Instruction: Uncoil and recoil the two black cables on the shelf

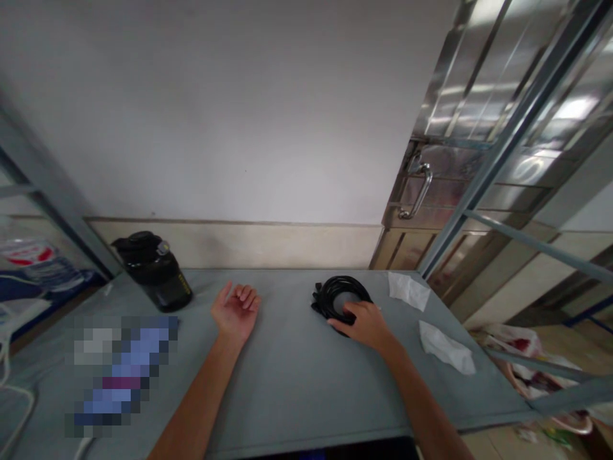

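A coiled black cable [330, 295] lies on the grey tabletop [292, 377], right of the middle. My right hand [363, 324] rests at the lower right of the coil, its thumb and fingers closed round that edge. Palm up, my left hand [236, 312] lies on the table between the coil and a black bottle. Its fingers are loosely curled and apart, and nothing is in it.
The black bottle [156, 271] stands at the back left, with a pixelated blue item [129, 370] in front. Two white tissues [408, 291] lie on the right. Metal posts [507, 140] rise at both sides; a white cable runs along the left edge.
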`<state>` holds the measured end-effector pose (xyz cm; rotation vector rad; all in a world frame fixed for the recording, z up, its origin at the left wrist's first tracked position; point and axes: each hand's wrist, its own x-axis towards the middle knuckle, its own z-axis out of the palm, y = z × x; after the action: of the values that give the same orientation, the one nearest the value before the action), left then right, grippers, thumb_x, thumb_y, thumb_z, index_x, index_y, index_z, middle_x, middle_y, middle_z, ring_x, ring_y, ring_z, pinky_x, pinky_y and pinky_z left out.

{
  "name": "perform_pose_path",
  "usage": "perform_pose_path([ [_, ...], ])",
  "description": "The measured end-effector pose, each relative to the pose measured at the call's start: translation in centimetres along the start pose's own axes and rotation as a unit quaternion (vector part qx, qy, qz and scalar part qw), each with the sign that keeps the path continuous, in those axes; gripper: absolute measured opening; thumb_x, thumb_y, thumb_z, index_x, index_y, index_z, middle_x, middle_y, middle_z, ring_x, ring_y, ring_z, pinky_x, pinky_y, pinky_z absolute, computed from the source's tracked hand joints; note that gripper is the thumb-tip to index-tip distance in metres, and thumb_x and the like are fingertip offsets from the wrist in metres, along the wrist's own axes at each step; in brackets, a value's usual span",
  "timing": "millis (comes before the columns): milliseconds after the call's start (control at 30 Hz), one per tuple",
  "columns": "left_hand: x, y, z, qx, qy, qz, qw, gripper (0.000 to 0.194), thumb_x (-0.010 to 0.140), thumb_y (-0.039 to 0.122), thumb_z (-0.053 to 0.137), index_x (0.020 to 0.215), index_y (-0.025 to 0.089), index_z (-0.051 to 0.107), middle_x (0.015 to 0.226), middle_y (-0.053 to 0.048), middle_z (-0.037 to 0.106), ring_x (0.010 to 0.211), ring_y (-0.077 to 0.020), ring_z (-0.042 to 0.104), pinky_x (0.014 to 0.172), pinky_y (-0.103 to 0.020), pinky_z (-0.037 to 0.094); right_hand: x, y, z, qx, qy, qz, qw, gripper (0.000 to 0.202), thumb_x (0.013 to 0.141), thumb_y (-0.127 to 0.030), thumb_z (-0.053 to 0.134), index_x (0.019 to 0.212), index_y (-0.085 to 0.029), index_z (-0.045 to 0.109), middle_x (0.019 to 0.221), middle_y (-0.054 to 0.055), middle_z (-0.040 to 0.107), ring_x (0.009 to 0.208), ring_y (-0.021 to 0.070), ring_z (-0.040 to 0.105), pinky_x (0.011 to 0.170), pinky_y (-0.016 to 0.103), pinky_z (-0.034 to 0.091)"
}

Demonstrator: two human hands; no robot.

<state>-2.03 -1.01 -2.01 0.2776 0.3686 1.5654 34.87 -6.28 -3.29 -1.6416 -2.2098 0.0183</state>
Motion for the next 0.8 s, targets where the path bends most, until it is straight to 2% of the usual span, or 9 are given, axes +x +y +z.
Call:
perform_pose_path([
  [67, 0.0, 0.0, -0.2, -0.004, -0.001, 0.003, 1.0, 0.037, 0.1, 0.034, 0.07, 0.074, 0.023, 0.045, 0.068, 0.004, 0.043, 0.051, -0.0116, 0.042, 0.049, -0.029, 0.038, 0.0, 0.0, 0.2, 0.002, -0.001, -0.003, 1.0, 0.056, 0.107, -0.074, 0.065, 0.084, -0.023, 0.073, 0.087, 0.007, 0.08, 0.09, 0.0265, 0.077, 0.082, 0.034, 0.047],
  [167, 0.0, 0.1, -0.4, -0.011, -0.006, 0.003, 1.0, 0.037, 0.1, 0.034, 0.07, 0.074, 0.022, 0.046, 0.067, 0.004, 0.043, 0.051, -0.0116, 0.042, 0.049, -0.029, 0.038, -0.2, 0.1, 0.5, 0.07, 0.011, 0.004, 0.997, 0.064, 0.113, -0.076, 0.048, 0.082, -0.024, 0.072, 0.088, 0.01, 0.08, 0.092, 0.028, 0.078, 0.091, 0.037, 0.051],
  [300, -0.2, 0.1, -0.5, -0.025, -0.008, 0.0, 1.0, 0.037, 0.104, 0.034, 0.065, 0.074, 0.022, 0.048, 0.067, 0.004, 0.044, 0.049, -0.0118, 0.042, 0.047, -0.029, 0.038, -0.2, 0.3, 0.0, 0.134, 0.044, 0.044, 0.989, 0.075, 0.113, -0.08, 0.029, 0.086, -0.025, 0.071, 0.093, 0.016, 0.082, 0.093, 0.0311, 0.079, 0.095, 0.041, 0.056],
  [367, -0.2, 0.1, -0.5, -0.036, -0.002, 0.0, 0.999, 0.036, 0.105, 0.033, 0.063, 0.073, 0.022, 0.049, 0.066, 0.003, 0.044, 0.049, -0.0119, 0.041, 0.046, -0.029, 0.038, 0.1, 0.5, -1.1, 0.143, 0.06, 0.063, 0.986, 0.079, 0.112, -0.084, 0.022, 0.087, -0.025, 0.07, 0.092, 0.016, 0.082, 0.092, 0.0311, 0.08, 0.092, 0.041, 0.057],
  [433, -0.2, 0.1, -0.6, -0.046, 0.002, 0.0, 0.999, 0.036, 0.105, 0.033, 0.062, 0.073, 0.022, 0.05, 0.066, 0.003, 0.044, 0.049, -0.0118, 0.042, 0.046, -0.028, 0.038, 0.8, 0.7, -2.7, 0.167, 0.074, 0.089, 0.979, 0.084, 0.111, -0.086, 0.015, 0.079, -0.026, 0.065, 0.082, 0.014, 0.078, 0.084, 0.0287, 0.078, 0.088, 0.04, 0.058],
  [500, -0.2, 0.1, -0.7, -0.052, 0.004, -0.001, 0.999, 0.036, 0.104, 0.034, 0.065, 0.073, 0.022, 0.05, 0.066, 0.004, 0.044, 0.048, -0.0118, 0.042, 0.045, -0.028, 0.038, 1.8, 0.9, -4.4, 0.194, 0.079, 0.118, 0.971, 0.088, 0.11, -0.087, 0.004, 0.069, -0.028, 0.055, 0.068, 0.01, 0.07, 0.07, 0.025, 0.072, 0.078, 0.038, 0.057],
  [567, -0.1, 0.0, -0.7, -0.058, 0.007, -0.003, 0.998, 0.036, 0.103, 0.033, 0.067, 0.074, 0.022, 0.05, 0.066, 0.004, 0.044, 0.048, -0.0116, 0.041, 0.045, -0.028, 0.037, 2.9, 0.9, -5.8, 0.213, 0.07, 0.14, 0.965, 0.089, 0.107, -0.088, -0.004, 0.07, -0.028, 0.051, 0.062, 0.007, 0.063, 0.059, 0.0219, 0.064, 0.065, 0.035, 0.053],
  [667, 0.0, -0.1, -0.7, -0.066, 0.01, -0.002, 0.998, 0.035, 0.103, 0.032, 0.067, 0.074, 0.022, 0.05, 0.066, 0.004, 0.045, 0.047, -0.0113, 0.041, 0.044, -0.027, 0.036, 3.9, 0.0, -6.5, 0.213, 0.024, 0.129, 0.968, 0.089, 0.107, -0.091, 0.003, 0.085, -0.026, 0.06, 0.066, 0.004, 0.064, 0.057, 0.021, 0.061, 0.058, 0.033, 0.048],
  [800, -0.1, -0.2, -0.5, -0.07, 0.018, 0.003, 0.997, 0.035, 0.105, 0.033, 0.063, 0.074, 0.022, 0.051, 0.065, 0.004, 0.045, 0.046, -0.0113, 0.04, 0.043, -0.027, 0.035, 3.4, -2.2, -5.3, 0.162, -0.048, 0.077, 0.983, 0.076, 0.107, -0.089, 0.033, 0.085, -0.025, 0.067, 0.081, 0.007, 0.074, 0.077, 0.0249, 0.069, 0.074, 0.035, 0.052],
])
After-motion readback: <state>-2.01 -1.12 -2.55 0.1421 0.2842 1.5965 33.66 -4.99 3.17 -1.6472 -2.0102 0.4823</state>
